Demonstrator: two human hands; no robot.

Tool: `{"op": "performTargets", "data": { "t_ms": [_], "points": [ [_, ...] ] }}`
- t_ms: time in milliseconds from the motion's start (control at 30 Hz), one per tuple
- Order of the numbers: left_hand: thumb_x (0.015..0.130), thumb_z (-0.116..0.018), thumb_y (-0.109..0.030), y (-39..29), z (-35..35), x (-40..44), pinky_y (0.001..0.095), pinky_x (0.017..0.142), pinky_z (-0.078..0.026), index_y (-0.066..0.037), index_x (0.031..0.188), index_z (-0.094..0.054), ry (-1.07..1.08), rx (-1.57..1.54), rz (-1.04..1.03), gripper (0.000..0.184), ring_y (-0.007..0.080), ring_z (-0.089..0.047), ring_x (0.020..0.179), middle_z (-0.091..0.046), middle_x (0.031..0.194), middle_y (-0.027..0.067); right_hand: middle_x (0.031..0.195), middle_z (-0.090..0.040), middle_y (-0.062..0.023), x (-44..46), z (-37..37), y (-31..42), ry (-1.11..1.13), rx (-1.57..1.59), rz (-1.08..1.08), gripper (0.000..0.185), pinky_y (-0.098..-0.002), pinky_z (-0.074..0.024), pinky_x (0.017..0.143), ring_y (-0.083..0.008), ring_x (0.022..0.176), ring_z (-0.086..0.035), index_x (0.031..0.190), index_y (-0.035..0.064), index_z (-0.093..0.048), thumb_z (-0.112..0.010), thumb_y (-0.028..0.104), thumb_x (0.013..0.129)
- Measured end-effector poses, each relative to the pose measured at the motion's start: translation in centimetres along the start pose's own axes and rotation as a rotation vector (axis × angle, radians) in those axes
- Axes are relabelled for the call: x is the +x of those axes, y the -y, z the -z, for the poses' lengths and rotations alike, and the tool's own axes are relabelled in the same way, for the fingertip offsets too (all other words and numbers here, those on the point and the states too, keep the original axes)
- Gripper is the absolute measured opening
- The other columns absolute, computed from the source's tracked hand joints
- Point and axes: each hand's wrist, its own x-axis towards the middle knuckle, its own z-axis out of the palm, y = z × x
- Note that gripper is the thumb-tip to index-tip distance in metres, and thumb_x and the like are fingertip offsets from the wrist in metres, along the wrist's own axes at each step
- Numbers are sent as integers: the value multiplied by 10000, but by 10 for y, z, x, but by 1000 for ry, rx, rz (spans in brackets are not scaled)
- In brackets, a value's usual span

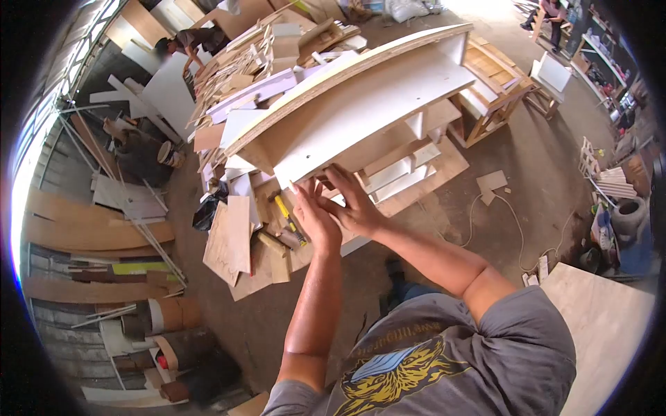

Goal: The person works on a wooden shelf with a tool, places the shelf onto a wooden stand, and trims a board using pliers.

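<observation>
A curved-front wooden shelf unit (374,114) with white inner faces lies tilted on the workbench (444,170). My left hand (317,215) is at its near lower corner, fingers bent and closed; whatever is between them is too small to make out. Right beside it, touching, my right hand (352,202) has its fingers curled against the unit's near edge. Their tips are partly hidden. On the bench left of my hands lie a hammer (288,216) with a yellow and black handle, a wood block (275,249) and a flat board (238,232).
Offcuts (239,80) are heaped behind the unit. A person (198,45) bends over panels at the back left; another sits far right. A wooden frame table (492,87) stands right. A cable (517,222) crosses the floor, and a large board (596,333) is at lower right.
</observation>
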Motion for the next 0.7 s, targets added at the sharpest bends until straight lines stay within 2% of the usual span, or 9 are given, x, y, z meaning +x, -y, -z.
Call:
{"op": "performTargets", "data": {
  "t_ms": [33, 100, 200, 267, 300, 333, 467, 567, 700],
  "points": [
    [1072, -445, -483, -1, 0, -1, 409, 1104, -426, 130, 1352, -516, 52, 24, -28, 678, 311, -563, 1283, -585, 1366, 246, 1491, -473, -189, 2, 8, 7, 62, 28, -36, 661, -456, -331, 1159, -345, 1405, -419, 1530, 70, -396, -692, 182, 950],
    [1069, -449, -474, 2, -3, -5, 422, 1122, -418, 124, 1428, -428, 28, 6, -33, 698, 303, -529, 1324, -525, 1427, 248, 1501, -469, -202, 3, 34, 28, 196, 20, -96, 711, -463, -312, 1177, -368, 1444, -371, 1567, 95, -352, -691, 204, 952],
    [1059, -380, -355, 9, 5, 1, 429, 1150, -374, 94, 1457, -417, 61, -63, -48, 601, 270, -504, 1361, -534, 1438, 218, 1477, -502, -195, 5, 76, 51, 274, -124, -119, 606, -459, -347, 1159, -354, 1414, -420, 1487, 74, -481, -693, 253, 948],
    [1053, -319, -357, 14, 21, 6, 415, 1165, -341, 88, 1408, -503, 97, 78, -116, 599, 267, -509, 1356, -586, 1406, 187, 1423, -556, -187, -3, 104, 41, 184, -93, -199, 514, -450, -404, 1114, -354, 1335, -510, 1403, 68, -567, -694, 265, 945],
    [1046, -306, -356, 11, 24, 3, 393, 1169, -322, 69, 1340, -592, 130, 207, -249, 590, 261, -515, 1353, -618, 1381, 166, 1306, -633, -166, -6, 122, 27, 92, -134, -168, 436, -425, -475, 1032, -313, 1208, -604, 1329, 55, -616, -696, 238, 941],
    [1049, -330, -353, 11, 28, 5, 396, 1141, -343, 43, 1294, -642, 2, 244, -199, 561, 247, -531, 1334, -634, 1354, 161, 1193, -679, -122, -5, 139, 31, -4, -99, -348, 381, -384, -524, 929, -228, 1086, -646, 1271, 42, -643, -696, 219, 938],
    [1045, -382, -426, 42, 61, 35, 421, 1108, -357, 20, 1442, -502, -23, 120, -100, 609, 261, -547, 1276, -586, 1403, 145, 996, -656, -43, 9, 208, -34, -381, 2, -399, 286, -250, -531, 720, -98, 843, -614, 1208, 45, -627, -676, 116, 936],
    [1037, -373, -585, 11, 44, 44, 435, 1126, -346, -2, 1501, -413, 29, -298, -68, 746, 275, -502, 1305, -526, 1457, 130, 989, -647, -56, 71, 268, -56, -620, 484, -657, 447, -339, -545, 755, -153, 844, -624, 1336, 99, -501, -622, 348, 985],
    [1021, -382, -641, -20, 34, 71, 470, 1151, -333, -39, 1510, -423, 225, -551, 95, 776, 287, -481, 1329, -529, 1457, 124, 1025, -662, -92, 119, 317, -92, -288, 738, -851, 536, -356, -552, 743, -195, 856, -650, 1340, 90, -516, -555, 504, 1001]
  ]
}}
